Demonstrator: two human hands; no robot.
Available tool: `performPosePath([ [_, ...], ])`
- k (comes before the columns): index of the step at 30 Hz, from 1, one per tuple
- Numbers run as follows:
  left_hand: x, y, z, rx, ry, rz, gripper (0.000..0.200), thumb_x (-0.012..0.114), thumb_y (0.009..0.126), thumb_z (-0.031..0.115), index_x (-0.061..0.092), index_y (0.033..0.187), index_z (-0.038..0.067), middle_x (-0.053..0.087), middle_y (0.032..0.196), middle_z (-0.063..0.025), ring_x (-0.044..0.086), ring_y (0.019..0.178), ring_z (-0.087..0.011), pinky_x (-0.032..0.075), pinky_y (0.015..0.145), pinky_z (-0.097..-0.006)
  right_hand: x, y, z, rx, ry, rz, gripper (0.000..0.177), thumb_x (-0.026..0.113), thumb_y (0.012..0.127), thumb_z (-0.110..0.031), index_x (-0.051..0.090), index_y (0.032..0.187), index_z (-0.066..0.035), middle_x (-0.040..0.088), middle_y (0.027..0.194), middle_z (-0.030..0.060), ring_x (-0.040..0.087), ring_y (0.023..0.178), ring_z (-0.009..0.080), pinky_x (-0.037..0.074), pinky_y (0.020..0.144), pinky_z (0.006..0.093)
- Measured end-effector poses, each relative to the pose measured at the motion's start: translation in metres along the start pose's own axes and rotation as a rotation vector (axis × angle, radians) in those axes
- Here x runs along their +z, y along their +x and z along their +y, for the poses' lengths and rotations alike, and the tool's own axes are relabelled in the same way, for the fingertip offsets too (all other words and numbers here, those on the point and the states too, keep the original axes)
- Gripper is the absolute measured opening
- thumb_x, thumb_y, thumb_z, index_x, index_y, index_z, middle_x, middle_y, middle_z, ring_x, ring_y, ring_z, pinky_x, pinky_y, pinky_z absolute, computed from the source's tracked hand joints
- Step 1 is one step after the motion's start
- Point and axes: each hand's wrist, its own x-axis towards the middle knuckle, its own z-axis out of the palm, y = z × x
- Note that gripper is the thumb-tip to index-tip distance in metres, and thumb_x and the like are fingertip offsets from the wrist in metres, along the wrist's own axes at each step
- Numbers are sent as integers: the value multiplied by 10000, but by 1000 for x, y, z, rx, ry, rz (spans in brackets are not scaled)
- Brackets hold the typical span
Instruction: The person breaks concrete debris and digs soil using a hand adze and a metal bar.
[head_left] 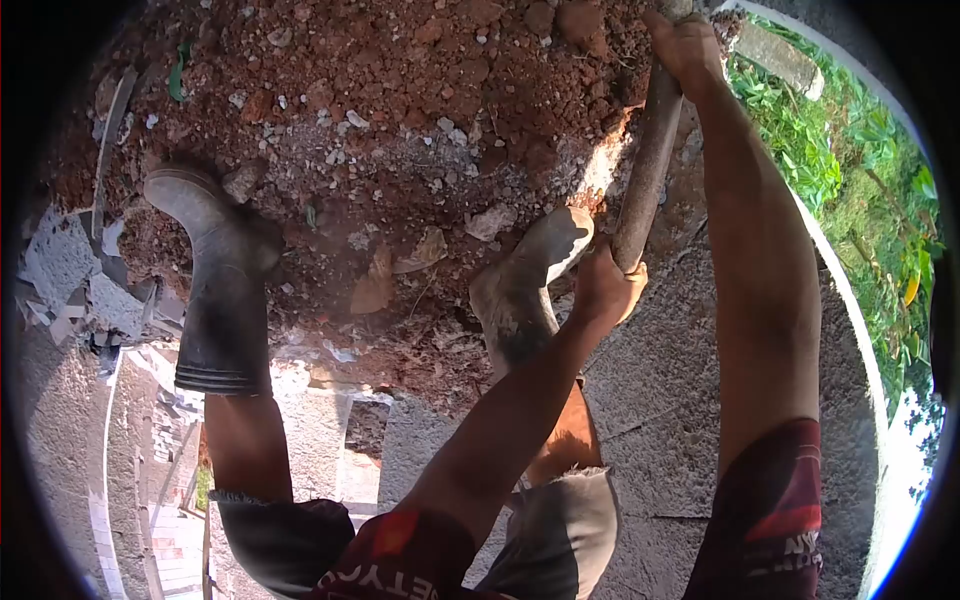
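Observation:
A thick, dirt-stained pole (650, 165), like a long tool handle, slants along the right side of the soil. Near its lower end, my left hand (607, 287) is closed around it. Farther up, at the top edge of the view, my right hand (688, 48) also wraps round the pole. Whatever is fixed to the far end lies outside the view. Loose reddish-brown soil (430, 70) with small stones spreads to the left of the pole. My muddy rubber boots stand on it, one boot (225, 270) at left and the other boot (520, 295) close to my left hand.
A rough grey block wall (670, 400) runs along the right and below. Green plants (850, 150) grow beyond it. Broken grey rubble (90, 275) and a thin strip (110, 150) lie at left. A flat stone (490, 222) sits between the boots.

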Motion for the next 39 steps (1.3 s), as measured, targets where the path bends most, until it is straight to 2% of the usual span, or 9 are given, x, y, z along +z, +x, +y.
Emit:
performPosePath([
  [11, -49, -106, 29, -415, 59, -261, 533, 726, 760, 252, 521, 1162, -32, 661, 909, -213, 670, 850, -330, 512, 758, -412, -4, -97, -11, 196, -58, -351, 650, 619, 786, -493, 601, 1109, 71, 627, 1109, 278, 617, 1082, 344, 498, 910, 388],
  [15, -113, -144, 42, -472, 199, -348, 564, 719, 766, 267, 509, 1194, -34, 649, 977, -243, 663, 915, -346, 510, 787, -429, 18, -148, 12, 320, -25, -407, 569, 672, 771, -415, 596, 1089, 51, 672, 984, 215, 673, 899, 316, 529, 785, 370],
  [18, -153, -151, 66, -368, 251, -371, 557, 738, 757, 307, 518, 1126, -48, 635, 977, -257, 653, 940, -353, 503, 811, -430, 7, -172, -6, 545, 569, -423, 453, 685, 759, -271, 585, 1057, 55, 599, 886, 79, 514, 753, 202, 470, 685, 353],
  [25, -320, -110, 143, -365, 474, -481, 538, 767, 744, 340, 547, 1007, -75, 629, 811, -186, 639, 736, -248, 496, 663, -366, 19, -200, -93, 811, 947, -173, 366, 654, 770, -180, 564, 1019, 72, 586, 822, 118, 597, 664, 251, 498, 603, 410],
  [30, -480, -192, 195, -309, 797, -251, 461, 814, 677, 289, 585, 885, -52, 648, 749, -209, 651, 664, -274, 498, 610, -387, 26, -321, -251, 530, 1371, 49, 163, 628, 789, -132, 511, 813, -22, 525, 696, 30, 495, 549, 138, 393, 456, 291],
  [31, -514, -214, 208, -437, 878, -191, 429, 818, 667, 230, 589, 897, -51, 637, 668, -197, 664, 599, -277, 514, 570, -369, 19, -351, -297, 449, 1501, 3, 195, 637, 800, -143, 516, 877, -10, 546, 787, 51, 520, 658, 132, 444, 557, 290],
  [33, -587, -265, 192, -150, 1070, -11, 315, 783, 652, 138, 518, 745, -4, 601, 550, -153, 618, 448, -273, 483, 445, -389, 3, -398, -377, 445, 1691, -277, 452, 669, 826, -227, 443, 1125, 26, 525, 1025, 108, 510, 932, 152, 447, 783, 303],
  [37, -634, -301, 162, -84, 1086, 149, 266, 728, 668, 103, 503, 768, 4, 583, 544, -174, 638, 483, -338, 482, 454, -428, -18, -426, -441, 271, 1793, -475, 495, 622, 868, -132, 326, 1212, 65, 565, 918, 184, 589, 798, 246, 489, 729, 390],
  [39, -603, -261, 152, -21, 1018, 130, 283, 730, 692, 134, 503, 804, 7, 585, 571, -172, 643, 508, -301, 494, 488, -411, -40, -395, -423, 170, 1743, -236, 506, 618, 866, -114, 318, 1233, 61, 573, 927, 151, 589, 789, 220, 496, 698, 359],
])
